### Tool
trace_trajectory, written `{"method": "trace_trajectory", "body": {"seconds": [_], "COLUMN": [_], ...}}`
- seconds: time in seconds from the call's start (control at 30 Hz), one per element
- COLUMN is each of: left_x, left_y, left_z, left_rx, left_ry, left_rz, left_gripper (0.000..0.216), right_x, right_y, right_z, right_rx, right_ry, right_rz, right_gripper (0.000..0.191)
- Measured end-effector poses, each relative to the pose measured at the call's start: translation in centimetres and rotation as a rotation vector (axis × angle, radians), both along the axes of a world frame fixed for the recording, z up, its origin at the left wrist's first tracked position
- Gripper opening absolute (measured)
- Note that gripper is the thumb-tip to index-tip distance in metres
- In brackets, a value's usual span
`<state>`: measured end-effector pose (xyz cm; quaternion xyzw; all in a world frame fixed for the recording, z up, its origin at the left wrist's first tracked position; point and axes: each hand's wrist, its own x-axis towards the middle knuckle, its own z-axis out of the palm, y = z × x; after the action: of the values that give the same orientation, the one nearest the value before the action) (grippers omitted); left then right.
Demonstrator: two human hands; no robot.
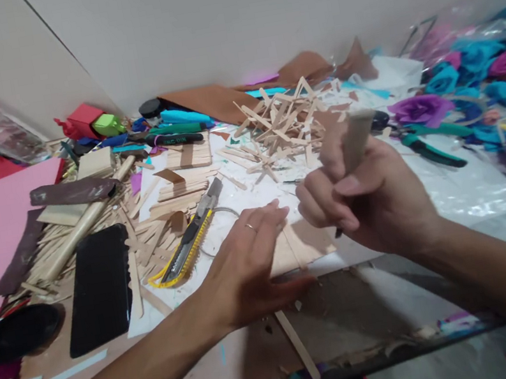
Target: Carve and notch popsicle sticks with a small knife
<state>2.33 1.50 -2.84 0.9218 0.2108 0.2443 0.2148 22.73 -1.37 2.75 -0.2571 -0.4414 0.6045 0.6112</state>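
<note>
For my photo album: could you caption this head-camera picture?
Left hand presses flat a panel of craft sticks while the right hand grips a wooden-handled tool above it.

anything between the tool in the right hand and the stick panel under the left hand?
Nothing visible. The right hand grips a wooden-handled tool right beside the stick panel; the left hand lies flat on the panel's left part. The tool's tip is barely visible.

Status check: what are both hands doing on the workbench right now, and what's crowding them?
Left hand flat, pressing a panel of glued sticks. Right hand fisted round a wooden-handled tool, tip down at the panel. Yellow utility knife and loose stick pile close by.
</note>
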Motion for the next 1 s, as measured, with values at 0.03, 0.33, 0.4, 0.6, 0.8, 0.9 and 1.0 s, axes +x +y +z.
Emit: {"method": "trace_trajectory", "body": {"seconds": [0.03, 0.33, 0.4, 0.6, 0.8, 0.9, 1.0], "left_x": [0.0, 0.2, 0.1, 0.1, 0.3, 0.3, 0.3], "left_y": [0.0, 0.1, 0.1, 0.2, 0.2, 0.2, 0.2], "left_z": [0.0, -0.3, -0.3, -0.8, -0.5, -0.5, -0.7], "left_rx": [-0.007, 0.026, 0.024, 0.056, 0.037, 0.01, 0.04], "left_ry": [0.001, -0.006, 0.005, 0.04, 0.06, 0.066, 0.062], "left_rz": [0.009, -0.006, -0.029, 0.007, 0.026, 0.034, 0.022], "left_gripper": [0.077, 0.061, 0.06, 0.072, 0.064, 0.063, 0.061], "right_x": [-0.2, -0.9, -0.6, -0.8, -1.5, -1.4, -1.1], "right_y": [-0.1, -0.5, -0.4, -0.4, -0.3, -0.1, -0.1], "right_z": [0.0, 0.2, 0.3, -0.2, -1.5, -2.0, -2.2], "right_rx": [-0.003, -0.061, -0.036, -0.023, 0.061, 0.053, 0.08], "right_ry": [0.008, -0.086, -0.108, -0.095, -0.045, -0.063, -0.086], "right_rz": [0.0, 0.003, 0.097, 0.12, 0.146, 0.175, 0.218], "right_gripper": [0.018, 0.033, 0.059, 0.063, 0.055, 0.051, 0.049]}}
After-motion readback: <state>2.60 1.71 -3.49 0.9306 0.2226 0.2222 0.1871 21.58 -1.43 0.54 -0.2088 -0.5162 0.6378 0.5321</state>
